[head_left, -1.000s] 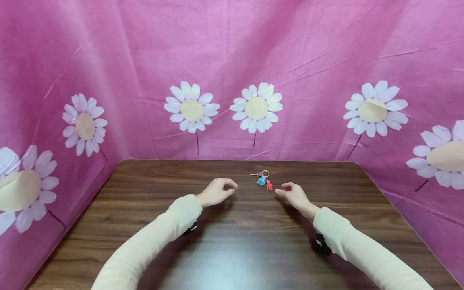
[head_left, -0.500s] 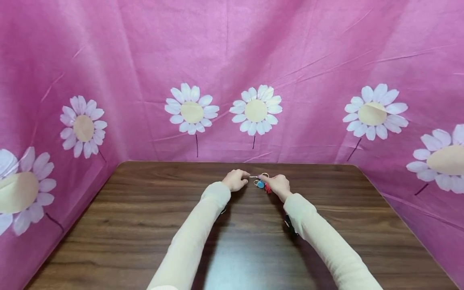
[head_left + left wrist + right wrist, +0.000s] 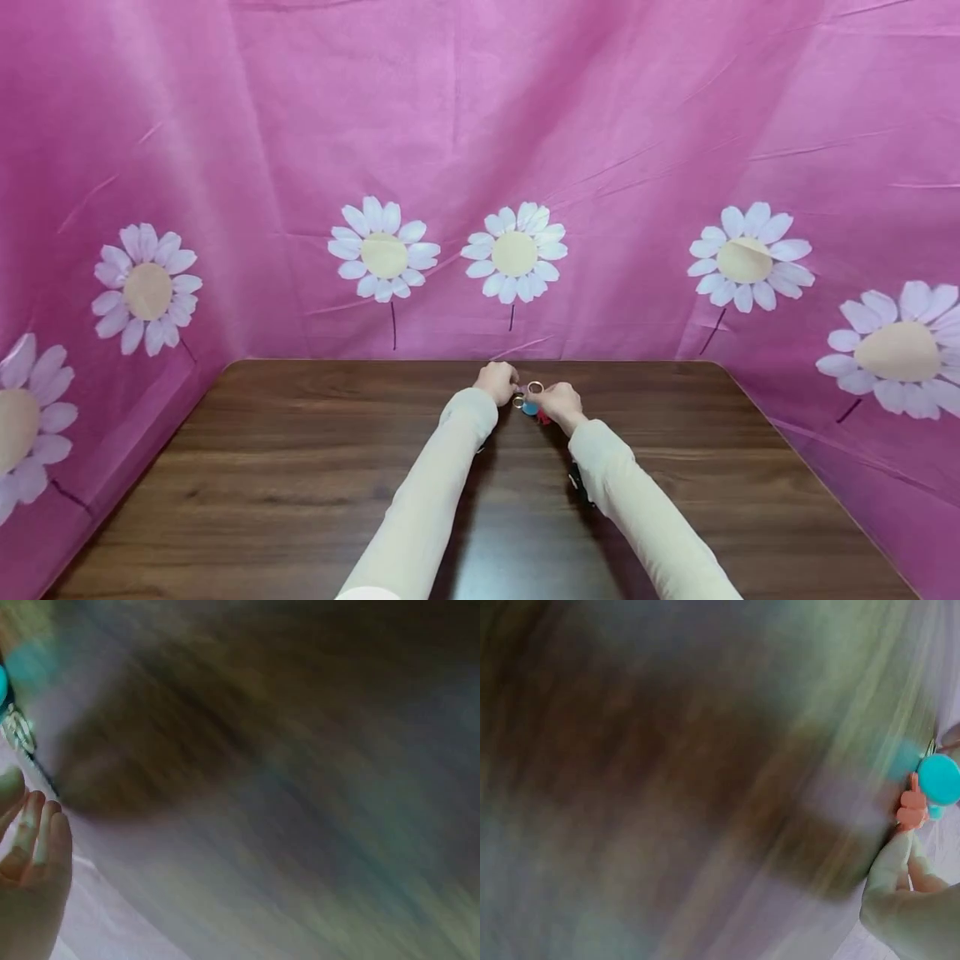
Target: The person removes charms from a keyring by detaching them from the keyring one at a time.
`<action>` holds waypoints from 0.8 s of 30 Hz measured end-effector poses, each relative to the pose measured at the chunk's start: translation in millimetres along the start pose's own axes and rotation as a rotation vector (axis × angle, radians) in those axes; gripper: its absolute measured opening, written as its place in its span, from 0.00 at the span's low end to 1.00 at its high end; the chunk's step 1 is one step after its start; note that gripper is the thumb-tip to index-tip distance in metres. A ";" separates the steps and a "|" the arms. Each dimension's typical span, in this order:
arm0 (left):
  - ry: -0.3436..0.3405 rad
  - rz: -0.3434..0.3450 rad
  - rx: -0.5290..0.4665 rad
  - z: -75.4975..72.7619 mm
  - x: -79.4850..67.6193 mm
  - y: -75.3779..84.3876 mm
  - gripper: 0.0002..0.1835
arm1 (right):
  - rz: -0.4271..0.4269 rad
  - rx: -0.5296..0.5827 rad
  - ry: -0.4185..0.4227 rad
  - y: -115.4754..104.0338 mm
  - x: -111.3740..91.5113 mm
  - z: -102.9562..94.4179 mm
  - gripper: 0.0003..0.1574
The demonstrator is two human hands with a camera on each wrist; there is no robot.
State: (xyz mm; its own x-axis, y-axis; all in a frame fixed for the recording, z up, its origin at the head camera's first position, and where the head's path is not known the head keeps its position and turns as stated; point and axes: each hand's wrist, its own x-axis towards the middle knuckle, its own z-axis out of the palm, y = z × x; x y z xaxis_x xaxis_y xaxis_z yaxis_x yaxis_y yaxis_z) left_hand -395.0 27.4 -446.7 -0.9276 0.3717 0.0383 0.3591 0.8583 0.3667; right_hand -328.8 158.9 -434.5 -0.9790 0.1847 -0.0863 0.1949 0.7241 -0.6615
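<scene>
A bunch of small things lies at the back middle of the table, between the two hands: a key with a purple head (image 3: 521, 389), a gold ring (image 3: 536, 387), a smaller ring (image 3: 518, 402), a blue round charm (image 3: 530, 408) and a red figure charm (image 3: 543, 417). My left hand (image 3: 496, 382) curls its fingers at the key's blade end, hiding the blade. From the right, my right hand (image 3: 558, 404) pinches the keychain, thumb and fingertips together. In the right wrist view its fingertips meet the red figure charm (image 3: 912, 810), beside the blue charm (image 3: 938, 779).
The dark wooden table (image 3: 300, 483) extends in front of both forearms. Behind it hangs a pink cloth (image 3: 600, 125) printed with white daisies, close past the hands at the table's back edge. Both wrist views are largely motion-blurred.
Both hands have moved in and forward to the keychain, the left from its left and the right from its right. My left fingers now cover the key's blade. The head view has tilted slightly up.
</scene>
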 end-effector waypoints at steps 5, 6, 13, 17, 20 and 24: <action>0.023 -0.037 -0.054 34.9 14.0 -21.6 0.09 | 0.016 0.062 -0.066 2.8 -5.7 7.0 0.18; 0.024 -0.065 -0.073 32.3 10.3 -19.3 0.08 | 0.012 0.065 -0.068 2.1 -6.1 7.2 0.17; 0.081 -0.160 -0.085 46.9 28.6 -34.3 0.07 | -0.022 0.034 -0.070 -0.3 -1.8 1.5 0.12; 0.140 -0.092 0.021 153.1 129.8 -115.9 0.11 | -0.050 0.042 -0.107 0.2 2.5 -3.6 0.15; 0.036 -0.117 0.072 173.2 153.3 -130.2 0.08 | -0.080 0.044 -0.145 2.3 5.2 -5.5 0.14; -0.032 -0.111 0.081 111.5 90.4 -81.6 0.05 | -0.113 0.032 -0.170 7.8 6.4 -5.0 0.12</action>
State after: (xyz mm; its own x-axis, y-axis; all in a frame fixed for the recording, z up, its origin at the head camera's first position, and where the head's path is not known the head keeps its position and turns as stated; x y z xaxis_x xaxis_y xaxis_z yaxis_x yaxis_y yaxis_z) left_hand -496.6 30.3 -576.8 -0.9587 0.2829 -0.0286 0.2628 0.9201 0.2904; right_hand -333.3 169.1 -436.5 -0.9910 -0.0133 -0.1329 0.0839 0.7119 -0.6973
